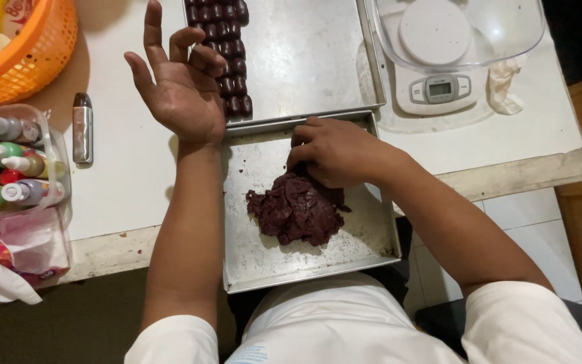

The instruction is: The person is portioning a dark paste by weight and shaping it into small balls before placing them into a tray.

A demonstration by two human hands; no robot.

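On the near tray [250, 263], my right hand [335, 152] pinches the dark dough [298, 212]; left hand [183, 87] spread, empty; overhanging the surface [129, 195], the tray could tip.

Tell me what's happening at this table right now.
A person in white sleeves works over two metal trays. The right hand digs its fingers into a lump of dark brown dough on the near tray. The left hand is raised, palm open and empty, beside the far tray, where small dark pieces sit in rows. A kitchen scale under a clear bowl stands to the right, small colouring bottles to the left.
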